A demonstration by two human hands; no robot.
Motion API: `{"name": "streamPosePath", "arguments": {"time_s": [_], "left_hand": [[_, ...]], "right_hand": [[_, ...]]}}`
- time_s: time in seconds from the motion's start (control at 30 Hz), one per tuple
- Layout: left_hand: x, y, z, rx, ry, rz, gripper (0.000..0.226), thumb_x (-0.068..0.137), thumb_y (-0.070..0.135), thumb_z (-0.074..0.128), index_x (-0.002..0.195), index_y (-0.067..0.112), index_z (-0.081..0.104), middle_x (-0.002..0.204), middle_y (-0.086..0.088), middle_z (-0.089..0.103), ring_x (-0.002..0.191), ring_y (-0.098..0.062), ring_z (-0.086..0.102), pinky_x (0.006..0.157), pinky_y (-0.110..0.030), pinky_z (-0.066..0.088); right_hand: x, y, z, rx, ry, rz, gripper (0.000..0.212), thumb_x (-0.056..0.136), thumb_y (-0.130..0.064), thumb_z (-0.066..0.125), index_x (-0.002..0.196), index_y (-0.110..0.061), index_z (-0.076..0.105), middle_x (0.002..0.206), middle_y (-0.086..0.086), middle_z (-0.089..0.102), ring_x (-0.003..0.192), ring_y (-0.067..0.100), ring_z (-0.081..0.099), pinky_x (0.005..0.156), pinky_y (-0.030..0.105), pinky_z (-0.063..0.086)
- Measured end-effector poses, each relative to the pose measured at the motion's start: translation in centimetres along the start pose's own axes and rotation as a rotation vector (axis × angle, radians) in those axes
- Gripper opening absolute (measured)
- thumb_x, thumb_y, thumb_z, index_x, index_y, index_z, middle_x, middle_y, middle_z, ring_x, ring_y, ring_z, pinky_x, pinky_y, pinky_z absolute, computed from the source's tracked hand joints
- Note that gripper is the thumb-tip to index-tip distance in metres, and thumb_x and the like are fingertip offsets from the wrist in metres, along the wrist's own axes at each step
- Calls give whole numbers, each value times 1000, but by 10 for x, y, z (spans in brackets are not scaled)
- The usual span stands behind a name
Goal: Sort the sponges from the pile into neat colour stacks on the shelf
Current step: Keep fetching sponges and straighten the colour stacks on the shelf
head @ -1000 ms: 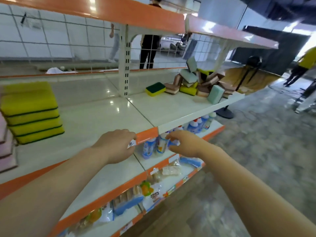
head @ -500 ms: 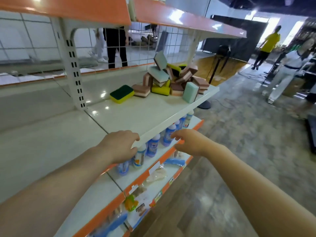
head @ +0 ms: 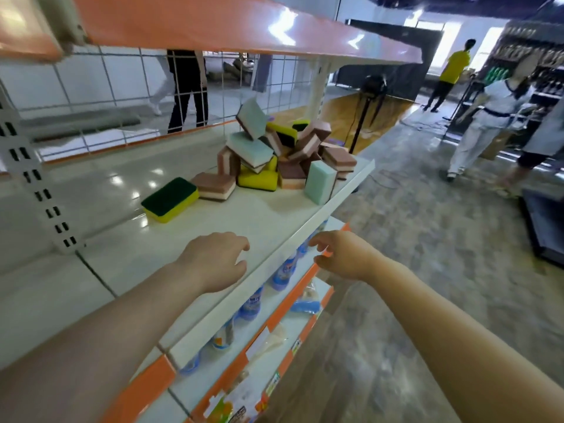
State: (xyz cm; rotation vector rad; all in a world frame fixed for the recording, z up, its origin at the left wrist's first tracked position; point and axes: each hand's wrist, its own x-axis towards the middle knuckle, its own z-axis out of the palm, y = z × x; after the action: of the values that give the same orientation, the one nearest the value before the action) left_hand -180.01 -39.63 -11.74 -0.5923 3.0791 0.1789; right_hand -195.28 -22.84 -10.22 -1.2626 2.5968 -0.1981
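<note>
The white shelf [head: 268, 215] has bare surface in the middle of the frame, between the left hand [head: 213, 261] and the sponge pile [head: 283, 151] — an open way. A yellow-green sponge [head: 170, 199] lies at centre left. The orange upper shelf [head: 229, 22] closes the top.

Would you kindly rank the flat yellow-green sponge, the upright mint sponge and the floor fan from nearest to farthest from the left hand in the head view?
From the left hand:
1. Yellow-green sponge, flat, left of the pile.
2. Mint sponge, upright at the shelf's front edge.
3. Floor fan, beyond the shelf end.
</note>
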Motion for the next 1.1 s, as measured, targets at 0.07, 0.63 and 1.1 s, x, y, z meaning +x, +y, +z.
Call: {"name": "streamPosePath", "arguments": {"time_s": [0.07, 0.63, 1.1], "left_hand": [[16, 4, 1, 8, 0, 0, 40, 96, 35, 39, 135, 26, 42, 133, 4, 48, 120, -16, 47, 90, -28, 38], [155, 36, -8, 46, 157, -271, 43, 95, 37, 42, 136, 23, 42, 135, 0, 46, 123, -19, 43, 90, -30, 40], [204, 5, -24, 31, 357, -498, 48, 87, 46, 54, 125, 17, 48, 122, -7, 53, 108, -27, 52, 85, -38, 43]], "right_hand": [[13, 11, -5, 0, 21, -4, 39, 91, -20, 54, 129, -16, 52, 125, 3, 58, 111, 22, 55, 92, 30, 43], [151, 89, -69, -19, 121, -249, 42, 92, -20, 52, 134, -22, 48, 129, 5, 51, 114, 25, 52, 91, 30, 41], [241, 89, -83, -77, 226, -422, 53, 88, -26, 59, 138, -21, 43, 139, 4, 44, 129, 26, 36, 102, 33, 33]]}}
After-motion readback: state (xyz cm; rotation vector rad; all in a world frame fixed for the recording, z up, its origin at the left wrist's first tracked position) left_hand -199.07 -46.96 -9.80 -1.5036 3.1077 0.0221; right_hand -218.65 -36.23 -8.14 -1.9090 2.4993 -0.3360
